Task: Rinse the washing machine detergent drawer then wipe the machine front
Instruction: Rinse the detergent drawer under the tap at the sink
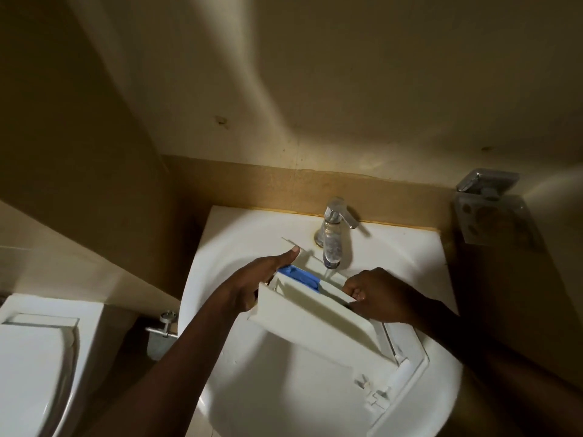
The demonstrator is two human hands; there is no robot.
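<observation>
Rinse under way, wipe of machine front not begun | detergent drawer (318, 313) tilted over white basin (284, 389), beneath running tap (332, 234) | left hand (252, 279) gripping blue-insert side, thumb out; right hand (375, 294) curled on opposite edge | compartments' contents hidden; water entering far end

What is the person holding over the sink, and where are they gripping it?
The white detergent drawer, held under the tap. The left hand grips its left side by the blue insert; the right hand grips its right edge.
</observation>
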